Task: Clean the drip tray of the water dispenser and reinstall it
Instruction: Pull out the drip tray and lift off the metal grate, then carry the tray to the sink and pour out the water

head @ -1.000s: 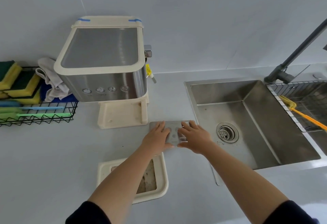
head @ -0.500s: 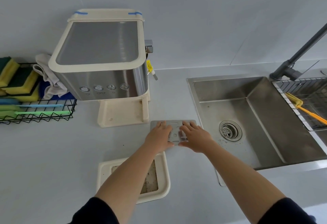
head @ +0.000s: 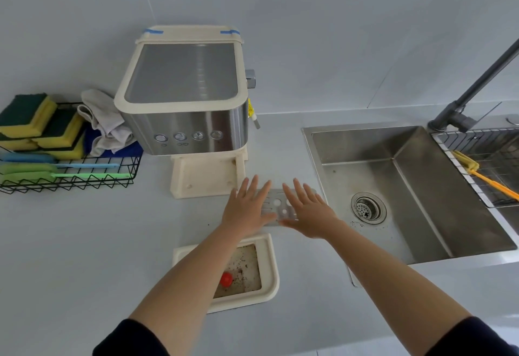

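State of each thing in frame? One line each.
drip tray: off dispenser, on counter, dirty inside.
metal grate: flat on counter, off tray.
water dispenser: no tray fitted.
left hand: open, over grate.
right hand: open, over grate.
sink: no standing water, some specks.

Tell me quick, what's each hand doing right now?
Left hand: open, fingers spread over the metal drip grate, holding nothing.
Right hand: open, fingers spread, holding nothing.
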`<act>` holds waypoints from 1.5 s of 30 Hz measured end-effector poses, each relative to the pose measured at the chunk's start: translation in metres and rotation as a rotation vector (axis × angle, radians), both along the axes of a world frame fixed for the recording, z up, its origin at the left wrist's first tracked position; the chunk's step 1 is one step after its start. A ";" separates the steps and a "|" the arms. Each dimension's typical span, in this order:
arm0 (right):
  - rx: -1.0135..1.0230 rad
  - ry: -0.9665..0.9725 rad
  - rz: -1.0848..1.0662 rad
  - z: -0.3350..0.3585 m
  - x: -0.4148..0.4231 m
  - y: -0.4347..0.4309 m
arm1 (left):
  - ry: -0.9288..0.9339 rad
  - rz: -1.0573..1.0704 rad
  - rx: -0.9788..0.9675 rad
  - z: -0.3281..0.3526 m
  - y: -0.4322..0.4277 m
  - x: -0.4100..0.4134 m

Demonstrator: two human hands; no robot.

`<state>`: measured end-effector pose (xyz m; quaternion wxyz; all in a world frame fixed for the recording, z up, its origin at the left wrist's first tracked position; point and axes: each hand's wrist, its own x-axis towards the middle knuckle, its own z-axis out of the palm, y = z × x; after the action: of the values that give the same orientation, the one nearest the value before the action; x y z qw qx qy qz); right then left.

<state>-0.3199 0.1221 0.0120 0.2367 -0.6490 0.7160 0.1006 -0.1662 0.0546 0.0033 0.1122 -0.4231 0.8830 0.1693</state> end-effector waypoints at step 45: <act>-0.107 -0.405 -0.242 -0.035 0.111 0.079 | 0.284 0.386 0.217 -0.042 0.094 0.170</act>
<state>-0.2094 0.2013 -0.0228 0.3512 -0.5771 0.7307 -0.0989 0.0042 0.1481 -0.0388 -0.0026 -0.5411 0.7696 0.3389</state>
